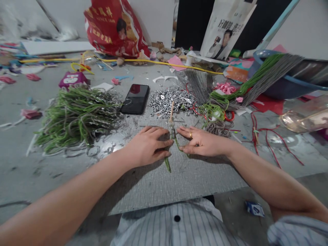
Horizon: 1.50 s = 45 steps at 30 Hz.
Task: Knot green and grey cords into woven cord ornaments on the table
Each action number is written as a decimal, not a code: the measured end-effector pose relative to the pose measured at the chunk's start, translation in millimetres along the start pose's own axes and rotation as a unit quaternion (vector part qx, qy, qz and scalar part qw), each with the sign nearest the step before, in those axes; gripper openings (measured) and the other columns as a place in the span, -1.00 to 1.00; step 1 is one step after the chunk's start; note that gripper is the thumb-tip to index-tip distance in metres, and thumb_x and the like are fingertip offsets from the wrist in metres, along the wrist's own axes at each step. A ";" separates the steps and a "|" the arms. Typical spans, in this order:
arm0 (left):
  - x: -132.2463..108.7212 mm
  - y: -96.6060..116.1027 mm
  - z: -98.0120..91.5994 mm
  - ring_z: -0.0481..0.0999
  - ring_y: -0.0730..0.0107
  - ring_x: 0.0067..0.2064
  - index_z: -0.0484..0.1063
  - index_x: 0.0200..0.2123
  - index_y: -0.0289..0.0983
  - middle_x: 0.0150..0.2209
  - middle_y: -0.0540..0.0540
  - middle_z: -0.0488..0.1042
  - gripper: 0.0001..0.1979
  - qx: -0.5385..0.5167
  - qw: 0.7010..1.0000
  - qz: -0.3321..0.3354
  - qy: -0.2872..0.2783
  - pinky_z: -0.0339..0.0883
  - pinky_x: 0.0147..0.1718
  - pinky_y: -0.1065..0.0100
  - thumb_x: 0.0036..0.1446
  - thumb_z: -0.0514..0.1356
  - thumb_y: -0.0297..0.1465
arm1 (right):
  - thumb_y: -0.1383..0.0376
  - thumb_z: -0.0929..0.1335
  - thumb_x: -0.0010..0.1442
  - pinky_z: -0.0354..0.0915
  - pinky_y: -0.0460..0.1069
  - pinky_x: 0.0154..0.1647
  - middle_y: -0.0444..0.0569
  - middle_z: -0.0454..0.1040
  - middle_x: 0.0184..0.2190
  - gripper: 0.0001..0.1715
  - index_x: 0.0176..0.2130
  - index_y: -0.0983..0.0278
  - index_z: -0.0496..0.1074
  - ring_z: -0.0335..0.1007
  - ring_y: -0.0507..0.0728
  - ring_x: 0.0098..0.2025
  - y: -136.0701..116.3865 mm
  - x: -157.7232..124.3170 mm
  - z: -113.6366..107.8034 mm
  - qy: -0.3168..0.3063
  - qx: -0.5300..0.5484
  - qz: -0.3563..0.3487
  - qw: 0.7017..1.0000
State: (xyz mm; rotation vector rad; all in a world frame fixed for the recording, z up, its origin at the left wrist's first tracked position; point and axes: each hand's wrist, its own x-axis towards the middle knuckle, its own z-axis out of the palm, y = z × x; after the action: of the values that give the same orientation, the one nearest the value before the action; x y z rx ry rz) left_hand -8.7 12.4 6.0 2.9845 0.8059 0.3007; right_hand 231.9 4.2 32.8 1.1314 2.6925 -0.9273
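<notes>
A red bag (112,25) at eleven o'clock is reading "SINCE 1848" while the left hand (150,143) and right hand (205,141) are pinching thin green cord (167,164).

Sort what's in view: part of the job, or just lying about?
Likely in the job:
green cord at the left hand and right hand
small metal pieces
green-and-gray cord pile
long green-and-gray strands

Apparently just lying about:
phone
red bag
purple packet

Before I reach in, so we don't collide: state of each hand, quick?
Left hand: at the green cord; whether it grips, can't tell.
Right hand: at the cord too; grip can't be told.
</notes>
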 end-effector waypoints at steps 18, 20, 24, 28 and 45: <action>-1.3 0.5 7.0 0.25 0.01 0.19 0.34 0.03 -0.35 0.11 -0.30 0.33 -0.58 -0.015 0.999 0.015 0.038 0.15 0.11 -0.02 0.18 0.07 -0.24 | 0.15 0.16 0.30 0.17 0.14 0.19 0.18 0.28 0.15 -0.49 0.08 0.37 0.36 0.21 0.17 0.20 16.5 8.7 22.4 0.199 -0.096 -0.095 0.971; -1.0 -0.5 8.7 0.26 0.01 0.17 0.32 0.03 -0.37 0.11 -0.31 0.33 -0.57 -0.022 0.999 0.019 0.033 0.15 0.11 -0.03 0.19 0.06 -0.23 | 0.14 0.16 0.30 0.16 0.15 0.20 0.20 0.27 0.15 -0.47 0.09 0.40 0.34 0.20 0.19 0.20 15.8 9.1 22.9 0.193 -0.109 -0.091 0.971; 1.1 -0.7 7.9 0.38 0.07 0.05 0.33 0.00 -0.40 0.04 -0.32 0.38 -0.57 -0.023 0.999 0.025 0.026 0.20 0.06 0.03 0.18 0.06 -0.22 | 0.11 0.17 0.29 0.15 0.16 0.20 0.20 0.29 0.14 -0.45 0.10 0.39 0.33 0.18 0.19 0.21 14.2 8.7 23.2 0.188 -0.111 -0.082 0.972; 2.0 1.7 3.1 0.43 0.12 -0.05 0.32 0.01 -0.39 -0.02 -0.27 0.42 -0.57 -0.022 0.999 0.017 0.028 0.28 -0.03 0.10 0.17 0.08 -0.21 | 0.08 0.17 0.28 0.17 0.17 0.19 0.19 0.32 0.12 -0.45 0.06 0.38 0.37 0.19 0.21 0.20 13.5 8.2 23.9 0.195 -0.107 -0.072 0.972; 0.6 6.5 -1.0 0.46 0.10 -0.02 0.44 -0.05 -0.31 0.06 -0.25 0.41 -0.60 0.032 0.999 0.002 -0.003 0.28 -0.08 0.10 0.19 0.05 -0.18 | 0.04 0.20 0.26 0.14 0.21 0.19 0.19 0.25 0.17 -0.44 0.10 0.32 0.35 0.13 0.24 0.23 9.3 8.5 24.7 0.160 -0.158 -0.059 0.973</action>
State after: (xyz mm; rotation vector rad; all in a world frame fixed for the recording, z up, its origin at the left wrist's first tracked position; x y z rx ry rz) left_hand -5.2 7.1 7.6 3.0439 0.8256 0.2724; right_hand 228.2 0.8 5.6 1.1430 3.0435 -0.3225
